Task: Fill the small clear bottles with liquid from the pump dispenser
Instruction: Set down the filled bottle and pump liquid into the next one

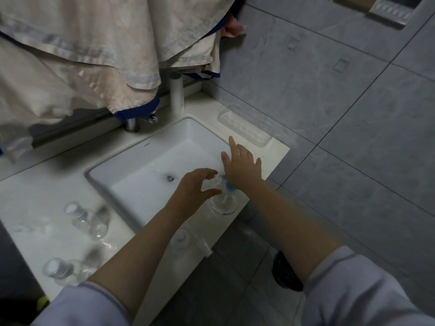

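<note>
White sink (150,161) — beige cloth (94,55) above, grey tiles (353,114)

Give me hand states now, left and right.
Left hand: fingers curled around the top of the pump dispenser, gripping it.
Right hand: open, fingers spread, holding nothing.

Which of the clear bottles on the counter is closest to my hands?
The pump dispenser with the blue top, right under your left hand; the other clear bottles stand farther left.
</note>
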